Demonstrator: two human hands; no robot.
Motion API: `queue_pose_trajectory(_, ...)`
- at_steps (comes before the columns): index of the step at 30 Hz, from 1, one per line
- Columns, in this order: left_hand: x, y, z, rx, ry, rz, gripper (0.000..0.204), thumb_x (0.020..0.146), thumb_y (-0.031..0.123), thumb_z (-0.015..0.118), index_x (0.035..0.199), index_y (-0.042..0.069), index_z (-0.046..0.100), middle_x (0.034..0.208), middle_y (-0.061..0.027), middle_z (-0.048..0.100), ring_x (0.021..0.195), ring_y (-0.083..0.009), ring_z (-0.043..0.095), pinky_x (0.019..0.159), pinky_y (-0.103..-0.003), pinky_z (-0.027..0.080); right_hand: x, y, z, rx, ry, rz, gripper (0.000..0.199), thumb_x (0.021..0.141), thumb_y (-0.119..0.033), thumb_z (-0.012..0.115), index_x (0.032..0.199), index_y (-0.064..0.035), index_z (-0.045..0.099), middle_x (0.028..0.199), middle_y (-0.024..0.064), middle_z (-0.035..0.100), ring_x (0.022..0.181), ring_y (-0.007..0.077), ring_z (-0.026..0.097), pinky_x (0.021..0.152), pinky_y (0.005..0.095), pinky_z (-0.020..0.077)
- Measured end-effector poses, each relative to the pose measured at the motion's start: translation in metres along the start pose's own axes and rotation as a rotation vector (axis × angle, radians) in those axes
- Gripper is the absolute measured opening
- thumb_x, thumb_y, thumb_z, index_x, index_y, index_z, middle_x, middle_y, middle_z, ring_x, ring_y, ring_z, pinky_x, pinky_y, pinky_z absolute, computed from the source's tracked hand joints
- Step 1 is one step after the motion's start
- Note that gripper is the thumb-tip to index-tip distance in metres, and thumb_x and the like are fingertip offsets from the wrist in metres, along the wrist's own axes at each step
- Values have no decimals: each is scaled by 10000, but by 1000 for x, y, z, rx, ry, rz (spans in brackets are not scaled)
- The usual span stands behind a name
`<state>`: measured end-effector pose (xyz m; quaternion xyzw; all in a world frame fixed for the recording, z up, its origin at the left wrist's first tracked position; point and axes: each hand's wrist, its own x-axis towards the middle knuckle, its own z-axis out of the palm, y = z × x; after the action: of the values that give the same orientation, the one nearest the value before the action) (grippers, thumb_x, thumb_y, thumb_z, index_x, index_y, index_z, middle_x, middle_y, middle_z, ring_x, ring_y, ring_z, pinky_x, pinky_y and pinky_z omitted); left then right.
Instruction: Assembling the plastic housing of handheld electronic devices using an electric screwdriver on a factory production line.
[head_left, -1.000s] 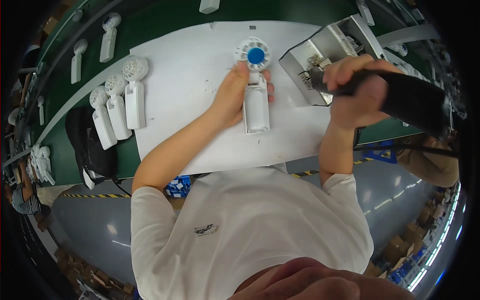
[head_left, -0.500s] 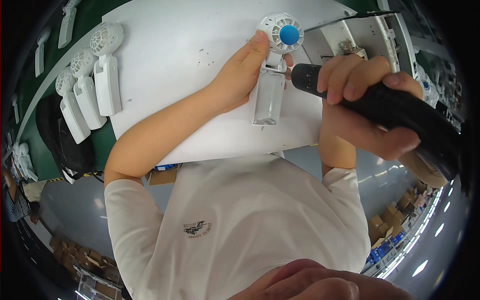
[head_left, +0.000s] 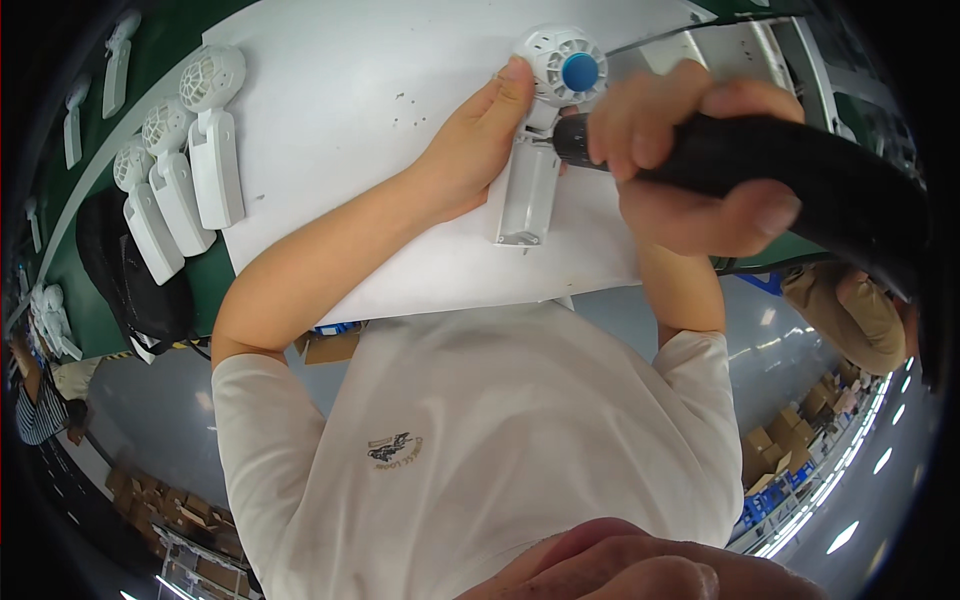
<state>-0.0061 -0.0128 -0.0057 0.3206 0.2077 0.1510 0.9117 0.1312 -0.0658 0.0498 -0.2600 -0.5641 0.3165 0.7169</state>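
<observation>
Head view showed your white mat point(head_left: 400, 80) carrying the fan point(head_left: 540, 150), its long axis running away from you, round head farthest. Your right hand point(head_left: 690, 160) was wrapped tight around the black driver point(head_left: 790, 170), its tip meeting the fan's neck from the right. Your left hand point(head_left: 475, 150) pinned the fan from the left, fingers beside the head. 3 more fans point(head_left: 175, 170) lay well left; nothing blocked the tip.
</observation>
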Motion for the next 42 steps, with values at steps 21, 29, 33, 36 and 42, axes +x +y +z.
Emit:
queue_pose_trajectory(21,4,-1,4,-9,-35,0,545,995,542,324,1191,64,497,982,-63,620,853,-131,596,750,-278,504,5,-32,-1,11,108,-69,534,925,-590,335,1100,-116,508,663,69,485,503,170,469,437,325,408)
queue_pose_trajectory(29,0,1,6,-5,11,10,604,978,573,331,1165,33,524,967,-77,625,843,-146,592,756,-275,499,-1,-8,2,27,130,-38,521,931,-592,326,1083,-117,474,656,63,480,486,155,458,432,318,410)
queue_pose_trajectory(33,0,0,6,9,51,-2,623,972,584,331,1155,24,534,959,-87,627,840,-154,591,757,-273,498,0,-6,4,21,153,-24,508,935,-588,328,1063,-116,464,647,59,480,472,150,450,429,316,413)
queue_pose_trajectory(36,1,-2,2,-11,21,-33,552,1004,521,335,1177,35,532,1021,-74,625,850,-116,579,748,-258,493,3,-10,7,-4,180,18,476,940,-569,357,1048,-115,448,635,56,481,453,150,436,421,317,415)
queue_pose_trajectory(42,-2,-1,8,87,81,-5,547,1009,511,328,1167,30,536,1005,-78,626,825,-114,585,724,-253,500,4,-12,19,-75,104,-7,444,940,-539,409,1041,-107,430,618,53,480,437,145,424,403,303,407)
